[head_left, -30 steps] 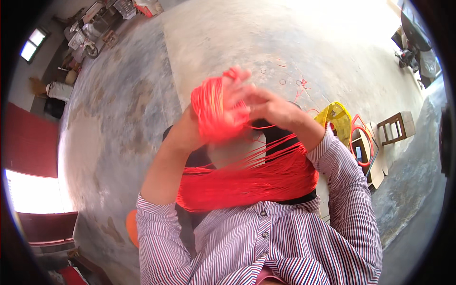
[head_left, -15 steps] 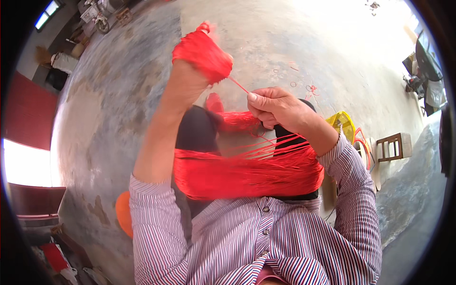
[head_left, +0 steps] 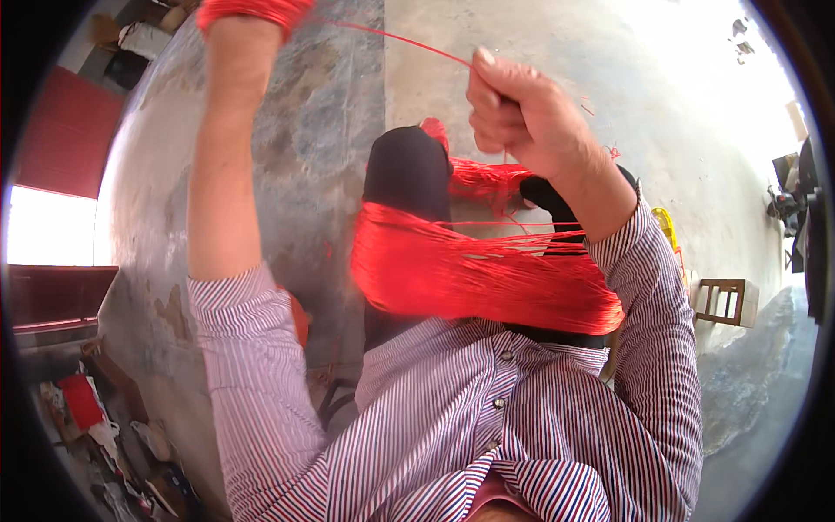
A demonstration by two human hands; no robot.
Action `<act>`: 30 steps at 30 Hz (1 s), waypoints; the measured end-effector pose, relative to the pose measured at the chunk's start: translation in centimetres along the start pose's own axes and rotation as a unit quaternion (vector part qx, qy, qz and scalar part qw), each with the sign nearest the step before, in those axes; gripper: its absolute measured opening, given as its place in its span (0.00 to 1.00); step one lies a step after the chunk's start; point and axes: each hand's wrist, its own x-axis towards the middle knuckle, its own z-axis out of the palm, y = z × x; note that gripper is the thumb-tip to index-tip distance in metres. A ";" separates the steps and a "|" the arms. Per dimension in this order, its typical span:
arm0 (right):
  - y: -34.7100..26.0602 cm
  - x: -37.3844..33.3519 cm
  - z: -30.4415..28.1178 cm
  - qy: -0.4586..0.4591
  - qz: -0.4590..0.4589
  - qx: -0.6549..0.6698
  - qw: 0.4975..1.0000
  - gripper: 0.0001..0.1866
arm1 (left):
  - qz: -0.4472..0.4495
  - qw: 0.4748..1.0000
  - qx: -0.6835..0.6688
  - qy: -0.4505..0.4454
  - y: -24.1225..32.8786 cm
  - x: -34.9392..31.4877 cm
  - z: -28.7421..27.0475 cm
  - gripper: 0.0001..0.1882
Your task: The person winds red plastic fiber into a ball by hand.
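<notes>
My left hand is raised at the upper left, wrapped in a thick winding of red string; its fingers are hidden beyond the picture's edge. A single red strand runs from that winding to my right hand. There, my thumb and curled fingers pinch the strand. Below, a wide skein of red string is looped round both my thighs, with a few loose strands along its far side. More red string stretches between my lower legs.
A brown wooden stool stands on the right, near a yellow plastic object. Part of an orange rounded thing shows beside my left sleeve. Mixed clutter with a red piece lies at the lower left, on the concrete floor.
My left hand has swung up and left, away from my right hand. My right hand has risen a little, and the strand between them has grown longer.
</notes>
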 end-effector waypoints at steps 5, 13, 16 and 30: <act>2.0 4.6 2.9 -0.035 0.047 0.043 0.997 0.22 | -0.265 0.851 0.179 -0.416 5.9 -7.8 3.7 0.16; 0.5 11.7 7.3 -0.028 -0.112 0.051 0.992 0.18 | -0.238 0.693 -0.642 -0.227 7.7 -5.1 -11.6 0.27; 0.8 14.0 8.5 -0.028 -0.114 -0.044 0.992 0.16 | -0.074 0.664 -0.735 -0.116 5.3 -0.8 -14.0 0.35; 11.4 -0.2 9.3 -0.229 -0.045 -0.782 0.577 0.21 | -0.166 0.857 -0.449 0.189 -13.0 1.1 -24.6 0.18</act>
